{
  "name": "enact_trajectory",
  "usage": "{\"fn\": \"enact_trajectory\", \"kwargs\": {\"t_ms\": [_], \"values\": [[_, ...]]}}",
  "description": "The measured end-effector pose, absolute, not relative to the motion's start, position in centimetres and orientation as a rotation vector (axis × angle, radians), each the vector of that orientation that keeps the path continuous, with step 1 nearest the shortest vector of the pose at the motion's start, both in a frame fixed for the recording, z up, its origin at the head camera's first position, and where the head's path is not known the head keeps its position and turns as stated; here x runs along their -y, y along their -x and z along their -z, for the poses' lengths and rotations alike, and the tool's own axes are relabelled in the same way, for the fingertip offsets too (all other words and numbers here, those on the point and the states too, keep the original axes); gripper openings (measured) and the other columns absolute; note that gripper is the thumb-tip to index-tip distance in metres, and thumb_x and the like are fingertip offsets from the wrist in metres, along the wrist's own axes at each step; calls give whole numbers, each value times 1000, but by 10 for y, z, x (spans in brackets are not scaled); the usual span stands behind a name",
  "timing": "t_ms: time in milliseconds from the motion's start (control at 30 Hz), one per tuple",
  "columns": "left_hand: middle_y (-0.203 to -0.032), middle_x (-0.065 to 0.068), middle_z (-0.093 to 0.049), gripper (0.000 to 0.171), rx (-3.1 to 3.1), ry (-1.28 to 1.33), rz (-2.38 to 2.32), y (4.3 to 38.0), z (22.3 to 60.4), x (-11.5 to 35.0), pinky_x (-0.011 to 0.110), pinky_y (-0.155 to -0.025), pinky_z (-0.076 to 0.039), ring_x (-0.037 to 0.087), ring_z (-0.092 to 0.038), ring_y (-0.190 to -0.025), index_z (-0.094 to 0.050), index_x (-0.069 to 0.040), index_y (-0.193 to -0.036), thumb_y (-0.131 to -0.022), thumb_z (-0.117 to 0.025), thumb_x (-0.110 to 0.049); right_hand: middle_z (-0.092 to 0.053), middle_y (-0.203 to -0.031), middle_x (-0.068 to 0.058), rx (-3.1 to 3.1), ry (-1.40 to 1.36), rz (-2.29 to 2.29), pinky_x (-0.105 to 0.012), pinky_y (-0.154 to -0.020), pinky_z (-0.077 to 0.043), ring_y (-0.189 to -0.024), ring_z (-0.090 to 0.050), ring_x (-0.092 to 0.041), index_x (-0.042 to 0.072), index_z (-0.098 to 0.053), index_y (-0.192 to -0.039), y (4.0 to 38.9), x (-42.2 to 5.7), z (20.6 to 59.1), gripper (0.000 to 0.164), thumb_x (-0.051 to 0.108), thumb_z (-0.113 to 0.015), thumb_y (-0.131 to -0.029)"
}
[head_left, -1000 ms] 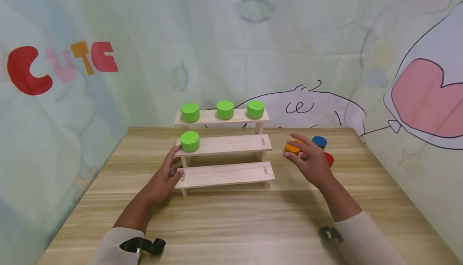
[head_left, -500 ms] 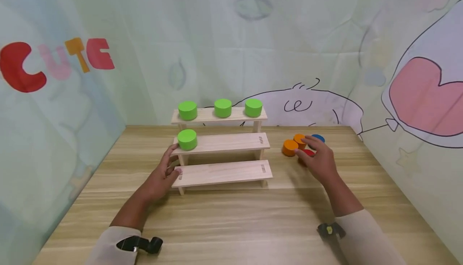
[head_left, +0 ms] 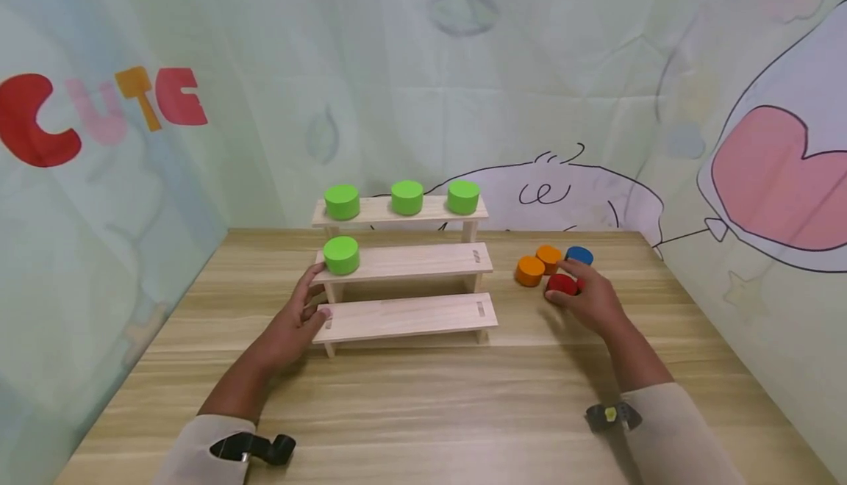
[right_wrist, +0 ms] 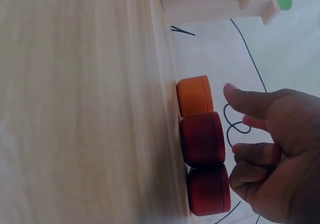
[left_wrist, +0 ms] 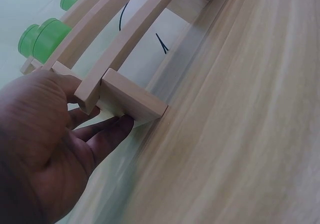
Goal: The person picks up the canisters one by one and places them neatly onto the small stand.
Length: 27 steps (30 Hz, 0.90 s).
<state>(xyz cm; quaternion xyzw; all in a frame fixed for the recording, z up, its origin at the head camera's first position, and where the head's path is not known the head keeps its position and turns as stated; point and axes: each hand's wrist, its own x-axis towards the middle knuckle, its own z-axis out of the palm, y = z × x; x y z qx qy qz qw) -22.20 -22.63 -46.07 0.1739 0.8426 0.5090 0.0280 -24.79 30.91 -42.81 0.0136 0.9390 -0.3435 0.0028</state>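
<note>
A three-step wooden display stand stands on the table. My left hand holds its left end, thumb on the lowest step and fingers around the side; in the left wrist view, fingertips lie against the side board. Three green round blocks sit on the top step and one green block on the middle step's left end. On the right, my right hand hovers over two red round blocks, thumb and forefinger apart. The right wrist view has a gap between the thumb and the nearer red block.
Two orange round blocks stand left of the red ones, with a blue round block behind. A printed curtain hangs along the back and sides of the wooden table.
My right hand has moved right and lower, from above the orange blocks to the red ones, uncovering the orange pair. The left hand keeps its place on the stand.
</note>
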Motion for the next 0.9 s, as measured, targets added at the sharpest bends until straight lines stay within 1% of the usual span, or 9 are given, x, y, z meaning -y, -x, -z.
{"fn": "enact_trajectory", "kwargs": {"t_ms": [133, 233, 333, 467, 567, 700, 900], "values": [[-174, 38, -26, 80, -2604, -545, -1571, 223, 459, 226, 69, -115, -49, 61, -44, -152, -1, -29, -176, -115, -49, -7, -28, -177, -30, -2954, 8, 1008, -71, -120, -43, -157, -33, -62, 9, -49, -164, 249, -312, 430, 69, 25, -78, -104], [-173, 38, -26, 80, -2607, -550, -1573, 223, 459, 226, 68, -114, -49, 61, -45, -152, -1, -28, -176, -115, -49, -7, -30, -176, -31, -2941, 7, 998, -71, -119, -44, -154, -36, -63, 9, -55, -160, 250, -313, 431, 61, 24, -76, -105], [-173, 38, -26, 81, -2609, -552, -1572, 223, 458, 226, 67, -114, -49, 61, -45, -152, -1, -28, -176, -114, -49, -6, -32, -175, -30, -2925, -13, 996, -71, -121, -43, -155, -36, -63, 8, -59, -157, 252, -315, 432, 56, 21, -75, -105], [-174, 38, -26, 81, -2608, -551, -1573, 222, 458, 226, 67, -114, -49, 60, -46, -151, -1, -28, -176, -114, -50, -6, -36, -174, -29, -2919, -38, 979, -70, -123, -40, -156, -36, -61, 8, -62, -154, 254, -316, 435, 53, 17, -75, -104], [-174, 38, -25, 81, -2608, -547, -1571, 222, 459, 226, 68, -114, -49, 61, -45, -151, -1, -27, -176, -114, -50, -6, -41, -170, -30, -2930, -37, 962, -70, -124, -39, -154, -40, -60, 6, -65, -151, 255, -317, 437, 49, 14, -76, -104], [-174, 38, -25, 81, -2599, -544, -1576, 222, 459, 226, 68, -114, -50, 61, -45, -152, -1, -28, -175, -115, -49, -6, -47, -166, -31, -2944, -20, 950, -70, -123, -41, -150, -45, -58, 4, -68, -147, 256, -318, 440, 45, 9, -75, -103], [-174, 38, -25, 81, -2599, -549, -1583, 222, 460, 226, 66, -113, -51, 61, -45, -152, -1, -28, -175, -115, -50, -7, -48, -165, -30, -2945, -5, 949, -70, -120, -45, -149, -46, -58, 7, -68, -147, 256, -318, 442, 43, 5, -72, -104]]}}
